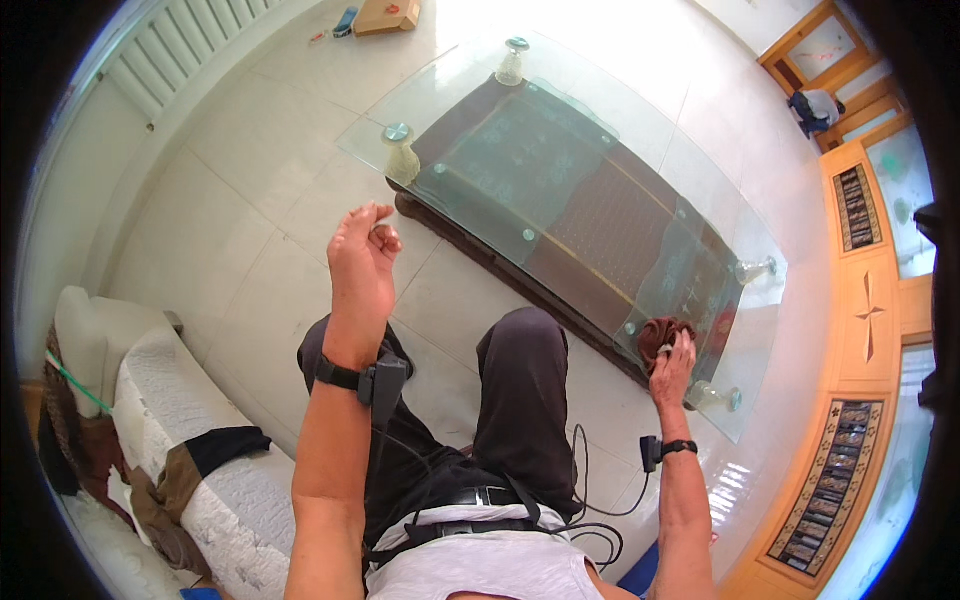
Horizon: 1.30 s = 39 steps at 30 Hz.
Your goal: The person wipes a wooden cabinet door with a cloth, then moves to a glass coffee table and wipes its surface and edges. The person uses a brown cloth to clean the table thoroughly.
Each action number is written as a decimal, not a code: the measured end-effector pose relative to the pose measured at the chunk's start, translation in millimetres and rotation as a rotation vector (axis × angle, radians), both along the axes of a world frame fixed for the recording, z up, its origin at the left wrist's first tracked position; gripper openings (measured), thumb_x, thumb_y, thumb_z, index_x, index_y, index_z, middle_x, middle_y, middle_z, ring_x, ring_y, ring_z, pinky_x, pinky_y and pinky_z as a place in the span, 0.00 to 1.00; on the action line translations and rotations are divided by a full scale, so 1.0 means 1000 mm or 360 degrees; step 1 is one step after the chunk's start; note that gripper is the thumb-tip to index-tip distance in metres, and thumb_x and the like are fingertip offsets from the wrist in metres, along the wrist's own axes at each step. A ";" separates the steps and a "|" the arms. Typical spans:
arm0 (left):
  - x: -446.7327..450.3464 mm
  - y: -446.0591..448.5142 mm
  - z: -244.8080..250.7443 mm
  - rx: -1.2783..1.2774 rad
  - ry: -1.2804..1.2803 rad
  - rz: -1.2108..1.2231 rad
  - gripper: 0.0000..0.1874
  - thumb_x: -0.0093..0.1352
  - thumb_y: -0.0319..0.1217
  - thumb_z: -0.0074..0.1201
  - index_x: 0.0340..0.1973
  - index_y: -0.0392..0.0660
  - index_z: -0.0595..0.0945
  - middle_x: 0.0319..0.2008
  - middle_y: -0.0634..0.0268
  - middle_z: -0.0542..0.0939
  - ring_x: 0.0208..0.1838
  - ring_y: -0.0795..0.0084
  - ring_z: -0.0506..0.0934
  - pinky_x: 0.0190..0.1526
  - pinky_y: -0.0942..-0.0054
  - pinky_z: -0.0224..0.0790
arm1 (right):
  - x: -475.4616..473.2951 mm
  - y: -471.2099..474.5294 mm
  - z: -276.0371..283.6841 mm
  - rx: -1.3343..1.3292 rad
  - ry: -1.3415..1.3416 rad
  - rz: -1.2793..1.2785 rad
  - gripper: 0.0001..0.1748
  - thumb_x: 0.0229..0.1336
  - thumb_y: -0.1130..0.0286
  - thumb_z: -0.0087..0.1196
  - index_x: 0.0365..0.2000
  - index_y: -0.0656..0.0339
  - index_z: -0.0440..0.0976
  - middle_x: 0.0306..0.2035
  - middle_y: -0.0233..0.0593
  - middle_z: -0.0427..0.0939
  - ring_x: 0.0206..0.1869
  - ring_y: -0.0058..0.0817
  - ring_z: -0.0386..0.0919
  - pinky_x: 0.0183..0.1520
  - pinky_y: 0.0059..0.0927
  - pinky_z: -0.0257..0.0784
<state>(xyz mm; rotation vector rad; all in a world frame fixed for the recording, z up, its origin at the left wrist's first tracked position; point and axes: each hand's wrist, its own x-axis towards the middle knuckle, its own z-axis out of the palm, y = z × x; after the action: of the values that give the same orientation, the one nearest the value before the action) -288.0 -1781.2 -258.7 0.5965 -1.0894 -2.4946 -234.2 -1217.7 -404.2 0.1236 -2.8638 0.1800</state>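
My right hand [673, 367] grips a bunched brown cloth [660, 339] against the glass tabletop [600, 247], close to its right end. Raised over the floor on the left is my left hand [364, 251]. Its fingers curl loosely inward, and nothing shows between them. It is nearest to the table's left front corner but apart from it. The low coffee table has a clear top over a dark brown lower part [480, 259]. Patterned glass legs, one of them a near-left leg [403, 156], stand at its corners. Each of my wrists wears a strapped black device.
A sofa with a white quilted cover [217, 457] and draped dark clothing [225, 442] lies at left. Black cables [592, 517] loop beside my right leg. A cardboard box [386, 16] and a slipper [345, 22] lie far back. Wooden panelled doors [866, 300] line the right, with a person [817, 109] beyond.
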 end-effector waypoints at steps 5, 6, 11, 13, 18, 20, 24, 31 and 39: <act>-0.047 -0.040 -0.010 0.0023 0.0086 0.0119 0.08 0.77 0.32 0.57 0.45 0.42 0.79 0.43 0.62 0.83 0.36 0.76 0.76 0.42 0.73 0.71 | -0.005 -0.044 0.003 -0.0025 -0.0071 0.0098 0.34 0.70 0.65 0.47 0.72 0.66 0.58 0.77 0.56 0.57 0.78 0.61 0.53 0.81 0.56 0.49; -0.054 -0.047 -0.013 0.0037 0.0079 0.0155 0.08 0.77 0.32 0.57 0.45 0.42 0.78 0.43 0.62 0.83 0.35 0.76 0.77 0.42 0.73 0.71 | -0.010 -0.055 0.004 -0.0026 -0.0065 0.0161 0.35 0.69 0.65 0.49 0.73 0.66 0.57 0.77 0.57 0.56 0.79 0.61 0.53 0.81 0.57 0.48; -0.065 -0.067 -0.023 0.0153 0.0027 0.0273 0.07 0.76 0.31 0.59 0.44 0.42 0.79 0.41 0.63 0.83 0.33 0.76 0.76 0.41 0.73 0.71 | -0.053 -0.121 0.011 -0.0087 -0.0141 0.0352 0.36 0.68 0.70 0.51 0.73 0.67 0.58 0.78 0.57 0.56 0.79 0.62 0.52 0.81 0.56 0.49; -0.065 -0.069 -0.022 0.0211 -0.0010 0.0312 0.07 0.76 0.31 0.59 0.44 0.42 0.79 0.41 0.63 0.83 0.32 0.76 0.76 0.39 0.73 0.71 | -0.082 -0.150 0.014 -0.0111 -0.0150 0.0472 0.35 0.67 0.72 0.50 0.73 0.67 0.59 0.77 0.57 0.57 0.79 0.62 0.53 0.81 0.56 0.49; -0.062 -0.081 -0.009 0.0182 0.0158 0.0305 0.06 0.76 0.30 0.59 0.42 0.41 0.81 0.41 0.62 0.84 0.32 0.75 0.76 0.37 0.73 0.70 | -0.168 -0.241 0.017 -0.0119 -0.0048 0.0763 0.32 0.72 0.68 0.51 0.71 0.67 0.62 0.75 0.56 0.61 0.78 0.60 0.56 0.79 0.54 0.53; -0.060 -0.086 -0.006 0.0154 0.0212 0.0333 0.07 0.76 0.30 0.59 0.42 0.39 0.83 0.40 0.61 0.84 0.32 0.73 0.76 0.37 0.72 0.69 | -0.200 -0.282 0.018 -0.0136 -0.0004 0.0859 0.30 0.73 0.67 0.50 0.70 0.67 0.64 0.75 0.55 0.62 0.77 0.59 0.57 0.79 0.53 0.54; -0.063 -0.090 -0.004 0.0139 0.0169 0.0343 0.08 0.76 0.31 0.59 0.42 0.39 0.83 0.40 0.61 0.84 0.32 0.73 0.76 0.37 0.71 0.69 | -0.253 -0.362 0.008 -0.0159 0.0086 0.0969 0.28 0.71 0.65 0.52 0.67 0.66 0.69 0.72 0.54 0.65 0.76 0.58 0.61 0.79 0.53 0.56; -0.060 -0.098 -0.001 0.0066 0.0144 0.0384 0.08 0.76 0.32 0.58 0.42 0.38 0.83 0.39 0.60 0.84 0.32 0.74 0.75 0.37 0.71 0.68 | -0.263 -0.376 0.019 -0.0120 0.0008 0.1040 0.30 0.71 0.63 0.52 0.69 0.61 0.67 0.74 0.53 0.64 0.77 0.58 0.58 0.79 0.54 0.55; -0.048 -0.106 0.002 0.0071 0.0158 0.0448 0.09 0.77 0.31 0.57 0.42 0.37 0.82 0.40 0.60 0.84 0.32 0.74 0.75 0.37 0.71 0.68 | -0.235 -0.406 0.028 -0.0370 -0.0094 0.1048 0.39 0.65 0.56 0.61 0.72 0.57 0.65 0.75 0.59 0.61 0.77 0.62 0.56 0.79 0.58 0.53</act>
<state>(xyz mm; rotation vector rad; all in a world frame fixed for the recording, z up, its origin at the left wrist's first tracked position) -335.7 -1887.4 -256.2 0.5872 -0.8506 -2.2830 -469.7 -1623.7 -376.2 1.0202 -2.7213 0.6436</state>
